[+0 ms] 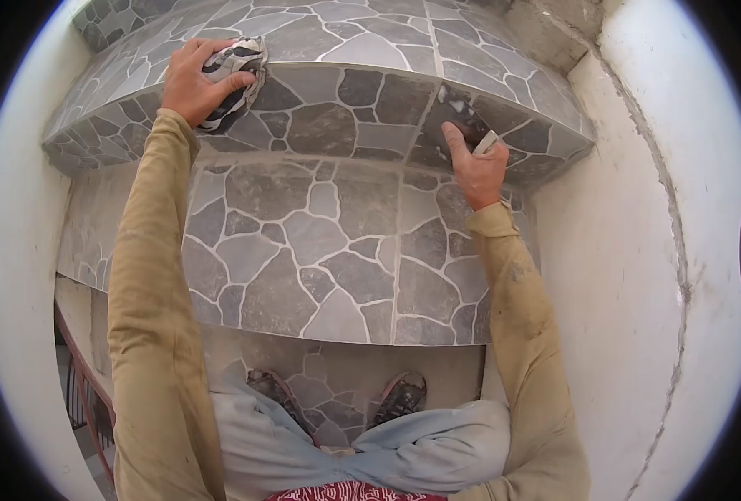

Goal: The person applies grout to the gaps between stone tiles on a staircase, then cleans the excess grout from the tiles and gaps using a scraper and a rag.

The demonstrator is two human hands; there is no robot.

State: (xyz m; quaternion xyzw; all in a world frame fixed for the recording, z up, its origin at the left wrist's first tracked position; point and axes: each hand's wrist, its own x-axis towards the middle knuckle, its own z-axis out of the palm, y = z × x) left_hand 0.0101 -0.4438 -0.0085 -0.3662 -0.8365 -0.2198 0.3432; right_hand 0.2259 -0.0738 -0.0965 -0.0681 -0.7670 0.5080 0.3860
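My left hand (197,82) is closed round a crumpled rag (239,68), striped grey, black and white, pressed at the front edge of the upper step. In my right hand (476,167) is a putty knife (469,125) with a pale handle. Its dark blade lies close against the riser of that step, and white blobs show around the blade. The riser (320,113) and the step's top (329,37) are covered in grey tiles patterned like irregular stones with pale joints.
Below the riser is a lower tiled step (304,242), its front edge just ahead of my shoes (400,397). Pale walls (621,209) rise on both sides, the right one cracked lengthwise. A reddish metal railing (83,363) stands at the lower left.
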